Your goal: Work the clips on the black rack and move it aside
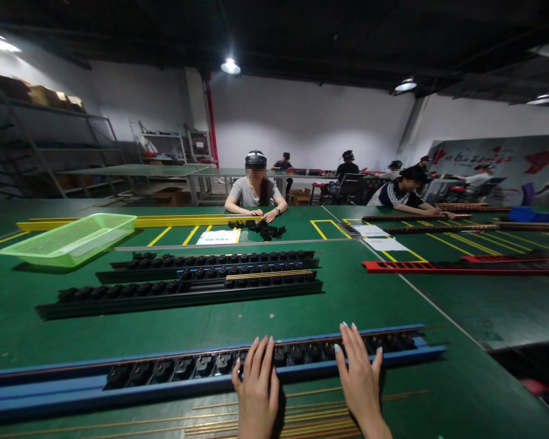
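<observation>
A long blue channel rail (174,387) lies across the table in front of me, with a row of black plastic blocks (183,367) seated in it. A thin copper-coloured rod (73,366) runs along the rail's far side. My left hand (257,387) rests over the middle of the rail, fingers stretched out across the blocks. Further right, my right hand (359,375) lies over the rail with its fingers spread. Neither hand shows anything gripped. Several loose brass-coloured rods (302,421) lie on the table near and beneath my wrists.
Beyond the blue rail lie black rails (178,299) filled with black blocks. A green plastic basket (73,241) stands at the left. Red rails (407,267) lie at the right. Across the green table (201,332) a person (256,189) handles black parts beside a yellow rail (187,219).
</observation>
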`<action>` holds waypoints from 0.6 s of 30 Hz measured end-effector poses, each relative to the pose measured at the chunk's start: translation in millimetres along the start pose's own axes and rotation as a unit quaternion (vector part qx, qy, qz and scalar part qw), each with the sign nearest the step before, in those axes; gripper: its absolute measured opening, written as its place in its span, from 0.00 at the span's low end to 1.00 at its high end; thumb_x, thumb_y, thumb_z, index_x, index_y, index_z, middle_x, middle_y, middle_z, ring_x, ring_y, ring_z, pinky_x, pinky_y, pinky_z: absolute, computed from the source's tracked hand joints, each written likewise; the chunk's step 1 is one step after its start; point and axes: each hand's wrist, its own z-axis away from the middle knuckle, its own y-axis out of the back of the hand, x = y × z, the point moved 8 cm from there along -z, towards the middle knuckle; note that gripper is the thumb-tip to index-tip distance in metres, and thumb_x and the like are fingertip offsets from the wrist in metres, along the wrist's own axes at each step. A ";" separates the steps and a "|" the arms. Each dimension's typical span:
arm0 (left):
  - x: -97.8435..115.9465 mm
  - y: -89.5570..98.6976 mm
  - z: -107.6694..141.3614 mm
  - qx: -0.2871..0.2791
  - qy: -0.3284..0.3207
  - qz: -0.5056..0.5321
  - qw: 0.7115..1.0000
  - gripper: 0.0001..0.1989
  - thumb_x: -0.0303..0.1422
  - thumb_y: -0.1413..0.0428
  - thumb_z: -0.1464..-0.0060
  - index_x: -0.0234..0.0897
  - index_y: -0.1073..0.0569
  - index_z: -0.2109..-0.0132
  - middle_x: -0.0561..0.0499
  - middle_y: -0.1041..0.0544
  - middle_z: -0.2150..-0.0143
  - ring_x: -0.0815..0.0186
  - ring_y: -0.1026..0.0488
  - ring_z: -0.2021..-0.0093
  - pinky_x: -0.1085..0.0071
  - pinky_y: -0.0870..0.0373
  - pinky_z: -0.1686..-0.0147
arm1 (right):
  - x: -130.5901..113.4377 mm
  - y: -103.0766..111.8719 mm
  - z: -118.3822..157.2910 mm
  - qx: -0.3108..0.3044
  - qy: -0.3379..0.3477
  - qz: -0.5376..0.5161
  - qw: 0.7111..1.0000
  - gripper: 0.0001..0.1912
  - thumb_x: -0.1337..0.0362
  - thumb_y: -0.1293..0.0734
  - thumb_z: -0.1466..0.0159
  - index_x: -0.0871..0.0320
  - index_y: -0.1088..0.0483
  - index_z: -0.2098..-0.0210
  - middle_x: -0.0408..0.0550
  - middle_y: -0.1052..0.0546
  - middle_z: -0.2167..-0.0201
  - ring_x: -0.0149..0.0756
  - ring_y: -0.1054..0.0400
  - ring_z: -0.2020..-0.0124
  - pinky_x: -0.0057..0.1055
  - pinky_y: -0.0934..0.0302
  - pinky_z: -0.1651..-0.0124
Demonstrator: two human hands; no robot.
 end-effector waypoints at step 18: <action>-2.5 -1.7 1.0 -0.020 0.030 0.036 0.999 0.26 0.26 0.56 0.41 0.48 0.41 0.36 0.50 0.30 0.40 0.64 0.37 0.39 0.58 0.58 0.39 | 45.9 -2.7 -4.6 -0.023 0.027 0.009 0.999 0.29 0.49 0.53 0.32 0.52 0.49 0.35 0.50 0.37 0.38 0.41 0.45 0.37 0.60 0.69 0.36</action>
